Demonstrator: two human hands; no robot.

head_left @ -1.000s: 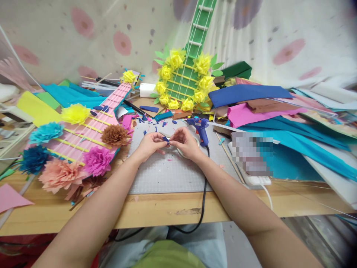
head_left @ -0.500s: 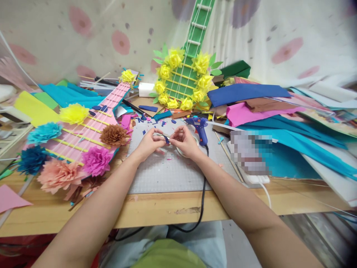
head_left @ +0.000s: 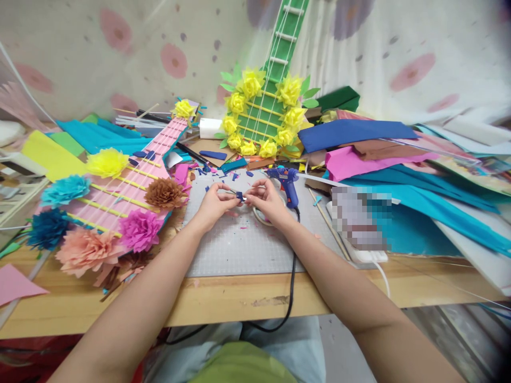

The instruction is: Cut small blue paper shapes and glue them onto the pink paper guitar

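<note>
Above the grey cutting mat (head_left: pixel 239 255), my left hand (head_left: pixel 213 206) pinches a small dark blue paper piece (head_left: pixel 240 196). A thin pale stick (head_left: pixel 229 191) shows between its fingers, partly hidden. From the other side my right hand (head_left: pixel 269 203) closes its thumb and fingertips at the same piece, where a small white end shows. Just behind the right hand lies a blue hot glue gun (head_left: pixel 289 189), its black cord running off the table's front. Blue paper scraps (head_left: pixel 235 176) are scattered beyond the hands.
A pink paper guitar (head_left: pixel 128 191) with paper flowers lies at left. Behind the mat stands a green guitar (head_left: pixel 261 117) ringed with yellow flowers. Coloured crepe paper (head_left: pixel 399 183) is piled at right, beside a white power strip (head_left: pixel 371 256) and a thin wooden stick (head_left: pixel 329 226).
The blue paper piece has turned between my fingertips, so its broader face and a white end now show. Both hands stay in nearly the same place.
</note>
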